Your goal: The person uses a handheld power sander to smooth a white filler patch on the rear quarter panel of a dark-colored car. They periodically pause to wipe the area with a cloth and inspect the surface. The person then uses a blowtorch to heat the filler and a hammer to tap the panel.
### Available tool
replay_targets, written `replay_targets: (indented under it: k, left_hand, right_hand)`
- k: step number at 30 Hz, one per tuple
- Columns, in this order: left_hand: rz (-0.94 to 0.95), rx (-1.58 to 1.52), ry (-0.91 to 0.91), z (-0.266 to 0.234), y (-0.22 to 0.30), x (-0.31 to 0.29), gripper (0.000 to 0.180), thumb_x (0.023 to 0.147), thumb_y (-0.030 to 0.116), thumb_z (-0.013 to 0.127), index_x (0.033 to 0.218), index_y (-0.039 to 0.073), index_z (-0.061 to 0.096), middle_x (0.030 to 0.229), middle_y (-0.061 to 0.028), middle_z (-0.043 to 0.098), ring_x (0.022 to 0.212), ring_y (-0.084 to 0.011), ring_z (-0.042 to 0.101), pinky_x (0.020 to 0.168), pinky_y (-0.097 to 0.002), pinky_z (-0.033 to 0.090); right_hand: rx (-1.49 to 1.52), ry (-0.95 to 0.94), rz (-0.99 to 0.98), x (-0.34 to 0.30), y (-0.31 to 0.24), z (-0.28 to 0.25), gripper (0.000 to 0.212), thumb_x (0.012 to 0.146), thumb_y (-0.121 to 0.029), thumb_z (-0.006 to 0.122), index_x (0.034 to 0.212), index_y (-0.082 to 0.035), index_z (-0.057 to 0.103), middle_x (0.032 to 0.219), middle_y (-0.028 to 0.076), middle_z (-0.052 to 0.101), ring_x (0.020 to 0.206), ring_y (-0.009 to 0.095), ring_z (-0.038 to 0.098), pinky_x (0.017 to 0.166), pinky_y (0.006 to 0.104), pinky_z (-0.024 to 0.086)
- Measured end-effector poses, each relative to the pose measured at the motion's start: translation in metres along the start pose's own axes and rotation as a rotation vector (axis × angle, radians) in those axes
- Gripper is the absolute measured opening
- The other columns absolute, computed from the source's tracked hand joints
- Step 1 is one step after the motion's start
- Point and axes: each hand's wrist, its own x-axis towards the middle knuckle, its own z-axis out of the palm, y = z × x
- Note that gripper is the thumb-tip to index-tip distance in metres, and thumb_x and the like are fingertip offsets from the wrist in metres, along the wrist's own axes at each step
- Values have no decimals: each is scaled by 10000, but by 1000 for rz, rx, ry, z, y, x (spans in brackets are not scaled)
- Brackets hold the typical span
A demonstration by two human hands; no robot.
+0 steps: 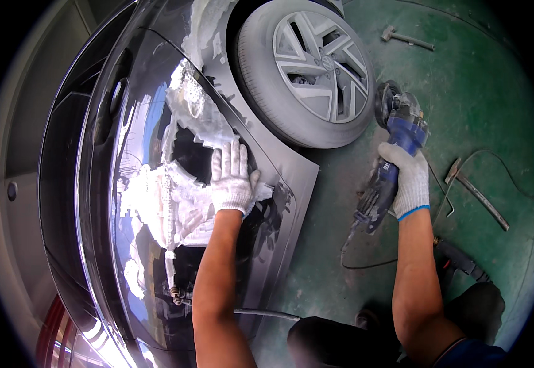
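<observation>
My left hand (231, 178), in a white knit glove, lies flat with fingers stretched out on the car's dark door panel (267, 230). Around it the paint is sanded to bright bare metal (193, 211), with a dark patch of paint just left of the fingertips. My right hand (409, 175), gloved in white with a blue cuff, is wrapped round the body of a blue and black angle grinder (409, 132). The grinder is held over the green floor, its round head pointing away from me beside the wheel. Whether its disc is turning I cannot tell.
A dusty wheel (322, 64) stands beyond the door. On the green floor (365, 294) lie a mallet-like hammer (405, 40), a second hammer (475, 193), a dark drill-like power tool (463, 260) and thin cables. A rod-like puller (172, 270) is against the door, near a grey hose (267, 314).
</observation>
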Motion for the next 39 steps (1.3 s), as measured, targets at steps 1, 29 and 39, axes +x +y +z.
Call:
replay_targets:
  k: [1,29,39]
  left_hand:
    - [-16,6,11,-9,-7,10,825,1005,555,530,1608,15,366,1709,-173,291,1602,-327,222,1305,-533,119]
    - [-134,13,156,-8,15,-22,750,936,429,651,1489,-56,507,1615,-235,425,1526,-383,358,1289,-559,176]
    - [-133,-42,60,-16,14,-20,764,950,439,624,1532,-30,465,1651,-219,381,1556,-367,313,1296,-557,140]
  right_hand:
    - [-28,-10,-22,0,-1,-1,386,790,-93,813,1082,14,584,815,111,647,636,217,655,561,364,557]
    - [-185,4,-7,-5,41,-9,379,776,-121,825,1059,8,609,801,104,654,623,221,647,557,366,546]
    - [-227,-30,-25,-15,34,-1,401,784,-157,821,1093,-16,607,827,92,641,627,219,633,573,372,545]
